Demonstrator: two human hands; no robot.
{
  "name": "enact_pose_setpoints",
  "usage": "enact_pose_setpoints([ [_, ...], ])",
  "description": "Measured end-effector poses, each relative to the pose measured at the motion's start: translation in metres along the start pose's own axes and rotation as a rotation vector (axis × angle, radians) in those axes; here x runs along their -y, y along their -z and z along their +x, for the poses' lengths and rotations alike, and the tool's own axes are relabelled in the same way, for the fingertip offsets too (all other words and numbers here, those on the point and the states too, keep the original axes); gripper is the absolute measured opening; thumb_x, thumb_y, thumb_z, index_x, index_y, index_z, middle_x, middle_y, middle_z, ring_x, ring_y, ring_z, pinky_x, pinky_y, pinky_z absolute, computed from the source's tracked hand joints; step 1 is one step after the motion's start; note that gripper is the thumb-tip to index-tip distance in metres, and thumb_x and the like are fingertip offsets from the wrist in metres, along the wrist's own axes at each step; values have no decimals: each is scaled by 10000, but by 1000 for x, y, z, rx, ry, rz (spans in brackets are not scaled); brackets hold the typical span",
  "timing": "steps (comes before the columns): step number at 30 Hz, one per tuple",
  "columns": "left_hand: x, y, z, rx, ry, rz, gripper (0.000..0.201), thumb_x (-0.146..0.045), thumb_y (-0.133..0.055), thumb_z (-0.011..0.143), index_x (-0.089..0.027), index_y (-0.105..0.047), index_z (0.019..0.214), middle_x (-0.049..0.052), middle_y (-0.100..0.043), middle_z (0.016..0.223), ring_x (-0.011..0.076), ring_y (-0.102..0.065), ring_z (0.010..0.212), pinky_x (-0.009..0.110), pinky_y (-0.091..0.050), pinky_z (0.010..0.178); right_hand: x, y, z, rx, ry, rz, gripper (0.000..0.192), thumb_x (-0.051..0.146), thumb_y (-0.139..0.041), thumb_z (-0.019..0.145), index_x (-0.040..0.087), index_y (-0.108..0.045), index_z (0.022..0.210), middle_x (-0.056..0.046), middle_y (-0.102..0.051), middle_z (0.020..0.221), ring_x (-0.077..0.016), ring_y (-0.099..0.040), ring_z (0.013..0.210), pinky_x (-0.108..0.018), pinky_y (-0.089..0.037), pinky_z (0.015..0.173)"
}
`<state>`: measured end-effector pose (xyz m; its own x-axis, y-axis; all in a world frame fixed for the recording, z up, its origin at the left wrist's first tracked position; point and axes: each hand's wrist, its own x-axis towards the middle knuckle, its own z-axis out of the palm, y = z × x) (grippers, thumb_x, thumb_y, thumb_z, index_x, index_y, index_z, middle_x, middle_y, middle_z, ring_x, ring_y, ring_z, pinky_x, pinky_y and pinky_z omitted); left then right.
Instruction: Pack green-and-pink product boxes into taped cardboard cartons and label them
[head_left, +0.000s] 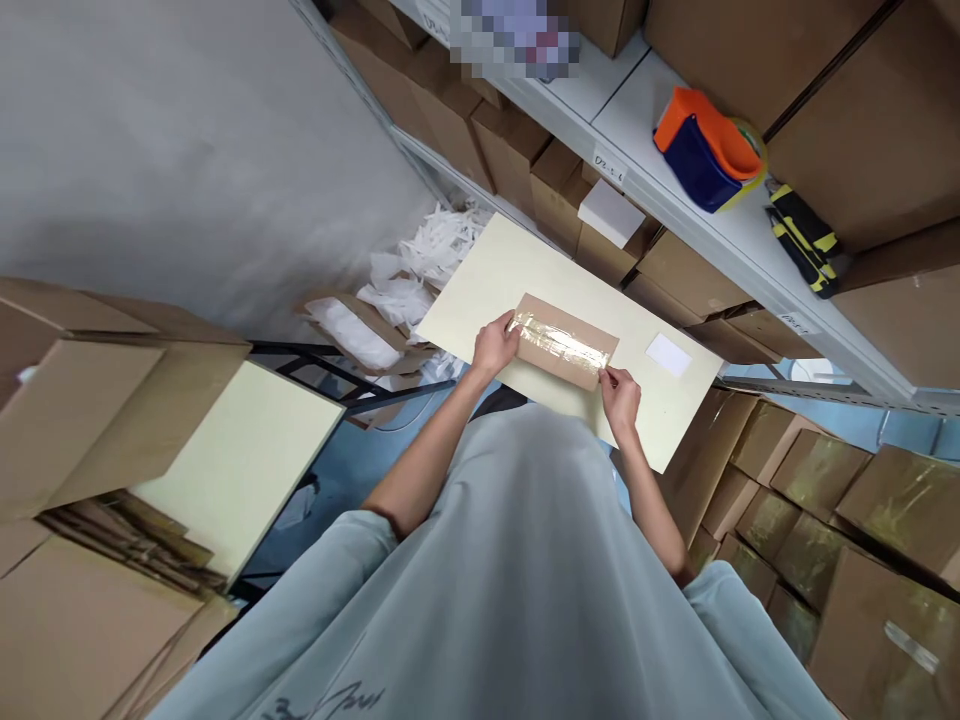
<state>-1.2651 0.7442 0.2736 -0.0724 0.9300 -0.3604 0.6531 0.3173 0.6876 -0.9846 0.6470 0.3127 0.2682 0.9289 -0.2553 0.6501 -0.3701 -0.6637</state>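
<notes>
- Your left hand [495, 343] grips one end of the cardboard box [555, 365], thumb near its taped edge, probably to steady it.
- Your right hand [621, 398] pinches the opposite end by the near corner, where the tape [561, 343] stops; you likely want control there, though whether the tape's end is caught too can't be told.
- The box lies between your hands, seam side up, so the tape along its middle faces you.
- Beneath both hands, the pale surface [480, 270] seems to give the box flat backing.
- A white card [668, 354] lies just beyond your right hand, apart from the box, which leaves your grip unobstructed.
- Well past your right hand, the shelf [637, 80] bears an orange-and-blue tape dispenser [705, 150] and a black-and-yellow hand tool [804, 238], presumably put there to free the surface.
</notes>
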Motion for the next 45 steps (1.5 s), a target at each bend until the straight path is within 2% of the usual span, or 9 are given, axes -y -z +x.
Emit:
enact_pose_setpoints([
  [10, 19, 31, 50, -86, -114, -266, 412, -232, -687, 903, -167, -658, 1308, 148, -792, 1383, 255, -748, 1297, 416, -588, 1167, 20, -37, 14, 5, 154, -6, 320, 331, -593, 1133, 191, -873, 1204, -131, -837, 1167, -254, -793, 1015, -352, -597, 965],
  [15, 43, 32, 49, -136, 75, -192, 349, -186, -729, 840, -225, -639, 1175, 100, -813, 1228, 265, -784, 1222, 425, -633, 1100, 17, -62, 5, 181, 154, -142, 262, 229, -628, 1133, 206, -878, 1209, -112, -862, 1281, -253, -823, 1152, -318, -591, 1010],
  [18, 47, 36, 37, -164, 161, -119, 285, -138, -702, 797, -222, -648, 1063, 110, -830, 1157, 312, -808, 1187, 474, -625, 1108, 24, -75, -7, 306, 146, -268, 291, 214, -598, 1148, 224, -885, 1101, -90, -880, 1235, -248, -836, 1093, -292, -580, 903],
  [23, 40, 56, 29, -265, 130, -133, 301, -78, -622, 694, -224, -690, 949, 114, -848, 1005, 383, -834, 1117, 556, -642, 1073, 48, -53, 3, 198, 221, -280, 274, 149, -726, 1022, 241, -806, 776, -43, -864, 891, -241, -810, 805, -282, -513, 679],
  [29, -54, 90, 58, -477, -288, -258, 424, -141, -494, 890, -201, -781, 1197, 137, -836, 1329, 328, -770, 1321, 528, -561, 1234, 137, 90, 105, -491, 535, -270, 319, 400, -543, 1178, 198, -755, 1050, -138, -788, 1056, -291, -722, 988, -386, -531, 929],
  [32, -136, 100, 59, -456, -538, -284, 391, -183, -499, 974, -234, -791, 1230, 98, -843, 1321, 280, -782, 1281, 473, -579, 1205, 197, 139, 163, -500, 420, -481, 337, 314, -567, 1145, 79, -676, 1361, -277, -717, 1360, -380, -645, 1265, -474, -482, 1090],
  [37, -215, 83, 19, -375, -745, -351, 352, -165, -527, 1032, -242, -799, 1242, 85, -851, 1288, 246, -792, 1246, 421, -616, 1135, 236, 154, 213, -230, 226, -639, 433, 144, -598, 1066, -78, -586, 1437, -379, -697, 1400, -398, -641, 1310, -490, -395, 1202],
  [41, -209, 43, -16, -246, -712, -418, 277, -221, -578, 1073, -238, -794, 1244, 96, -851, 1292, 250, -792, 1270, 428, -617, 1150, 203, 151, 201, -250, 400, -410, 392, 173, -595, 1068, -21, -604, 1408, -330, -750, 1309, -383, -697, 1231, -514, -452, 1187],
  [45, -176, 2, -50, -262, -618, -542, 226, -363, -692, 1081, -234, -780, 1243, 122, -837, 1244, 244, -817, 1135, 416, -664, 1044, 137, 114, 127, -282, 528, 191, 407, 518, -627, 1118, 174, -636, 1335, -161, -786, 1184, -329, -745, 1080, -495, -592, 1051],
])
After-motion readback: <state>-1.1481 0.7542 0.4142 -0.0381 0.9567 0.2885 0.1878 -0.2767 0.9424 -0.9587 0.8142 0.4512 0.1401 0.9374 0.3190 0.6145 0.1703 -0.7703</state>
